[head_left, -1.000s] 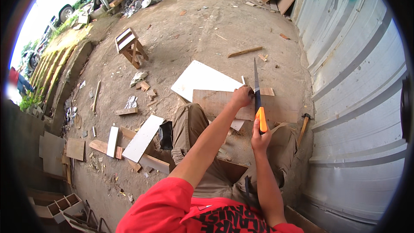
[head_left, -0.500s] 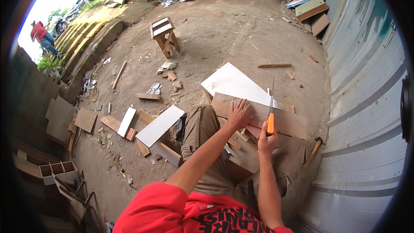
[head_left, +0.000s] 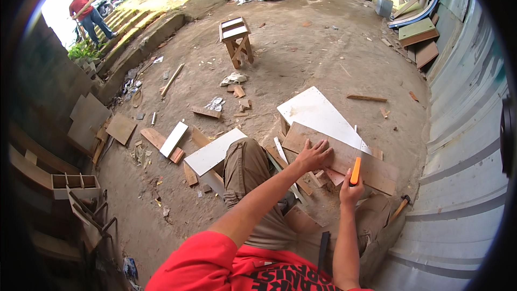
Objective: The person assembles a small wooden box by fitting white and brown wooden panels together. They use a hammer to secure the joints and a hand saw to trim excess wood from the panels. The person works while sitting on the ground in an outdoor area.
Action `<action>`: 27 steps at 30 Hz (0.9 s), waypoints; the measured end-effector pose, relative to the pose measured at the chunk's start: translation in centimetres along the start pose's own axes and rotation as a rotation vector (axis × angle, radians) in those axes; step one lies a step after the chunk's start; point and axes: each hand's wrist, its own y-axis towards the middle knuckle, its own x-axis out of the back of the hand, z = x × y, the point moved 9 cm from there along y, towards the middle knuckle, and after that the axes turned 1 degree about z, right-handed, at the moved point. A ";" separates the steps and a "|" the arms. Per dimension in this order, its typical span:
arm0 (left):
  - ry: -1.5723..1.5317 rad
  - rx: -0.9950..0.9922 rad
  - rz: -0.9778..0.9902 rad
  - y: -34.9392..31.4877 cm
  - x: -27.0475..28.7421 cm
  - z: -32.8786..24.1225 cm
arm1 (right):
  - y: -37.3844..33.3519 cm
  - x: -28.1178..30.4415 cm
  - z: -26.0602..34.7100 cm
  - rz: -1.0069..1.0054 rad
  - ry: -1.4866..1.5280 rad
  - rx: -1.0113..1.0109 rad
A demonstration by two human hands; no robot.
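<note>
My right hand (head_left: 350,192) is wrapped round the orange handle of a hand saw (head_left: 355,173). Its thin blade, hard to make out, is at the brown wooden board (head_left: 377,173) lying across in front of me. My left hand (head_left: 315,156) rests on that board left of the saw, with its fingers stretched out flat. Under and beyond the brown board is a larger white panel (head_left: 312,109) with a slanted edge. Other wood pieces below the board are partly hidden by my hands and legs.
A hammer (head_left: 399,208) lies by the corrugated metal wall (head_left: 458,199) at right. White-topped boards (head_left: 215,151) and wood offcuts lie left of my knee. A small wooden stool (head_left: 235,37) stands farther off. At far left, a person in a red shirt (head_left: 86,13) carries something long.
The scene has shifted right and slightly down in view. My right hand has drawn the saw nearer, and less blade shows beyond the board. My left hand stays on the board.
</note>
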 end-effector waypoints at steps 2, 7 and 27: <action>0.043 -0.034 -0.019 -0.3 -0.3 0.8 | 0.0 0.0 0.1 -0.046 0.047 0.018; 0.180 -0.095 -0.088 -1.1 -0.8 0.7 | -0.1 -0.5 -0.7 0.031 -0.075 -0.056; 0.022 -0.056 -0.173 -2.5 0.6 2.1 | -0.1 -1.5 -0.3 0.108 -0.377 0.039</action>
